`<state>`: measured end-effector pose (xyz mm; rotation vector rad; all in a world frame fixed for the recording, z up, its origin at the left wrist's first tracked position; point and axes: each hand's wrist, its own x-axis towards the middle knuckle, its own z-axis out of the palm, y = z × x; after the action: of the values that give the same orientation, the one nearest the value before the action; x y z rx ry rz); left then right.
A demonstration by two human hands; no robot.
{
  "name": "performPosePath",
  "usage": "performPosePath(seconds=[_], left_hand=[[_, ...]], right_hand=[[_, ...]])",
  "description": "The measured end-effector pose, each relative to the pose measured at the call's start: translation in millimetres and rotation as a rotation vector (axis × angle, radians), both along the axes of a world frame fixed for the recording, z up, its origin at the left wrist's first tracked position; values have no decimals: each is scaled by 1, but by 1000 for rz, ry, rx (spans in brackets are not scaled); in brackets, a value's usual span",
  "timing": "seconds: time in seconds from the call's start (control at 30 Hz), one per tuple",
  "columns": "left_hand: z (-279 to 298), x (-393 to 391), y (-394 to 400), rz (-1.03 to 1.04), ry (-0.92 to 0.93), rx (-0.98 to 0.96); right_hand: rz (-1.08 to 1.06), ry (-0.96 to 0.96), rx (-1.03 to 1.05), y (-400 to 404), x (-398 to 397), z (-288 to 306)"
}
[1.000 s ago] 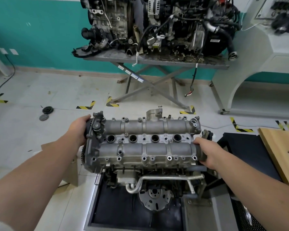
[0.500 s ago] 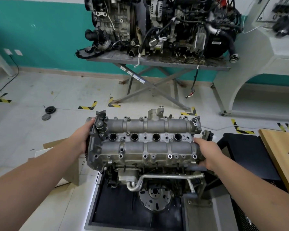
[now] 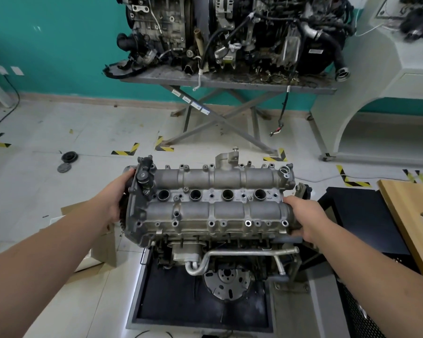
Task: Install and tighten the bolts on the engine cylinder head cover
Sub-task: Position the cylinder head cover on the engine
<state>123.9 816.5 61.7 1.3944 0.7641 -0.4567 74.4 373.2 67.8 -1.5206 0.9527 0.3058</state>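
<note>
Teal-walled workshop, pale tiled floor (image 3: 47, 123), second dirty engine on a grey metal tabletop (image 3: 230, 80) at the back. Grey cast-aluminium cylinder head cover (image 3: 213, 208) sits on top of the engine in the foreground stand, over a black tray (image 3: 176, 301). Left hand (image 3: 119, 193) has its grip curled round the cover's left end; right hand (image 3: 303, 219) grips the right end. Bolt holes along the near edge look empty.
</note>
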Motion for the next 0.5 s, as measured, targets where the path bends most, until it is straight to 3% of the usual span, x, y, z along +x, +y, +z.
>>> performPosePath(seconds=[0.3,0.5], left_hand=[[8,27,-2,13,-97,-9],[8,27,-12,196,-169,14]], right_hand=[[6,0,-32,4,0,5],[24,15,-27,3,4,3]])
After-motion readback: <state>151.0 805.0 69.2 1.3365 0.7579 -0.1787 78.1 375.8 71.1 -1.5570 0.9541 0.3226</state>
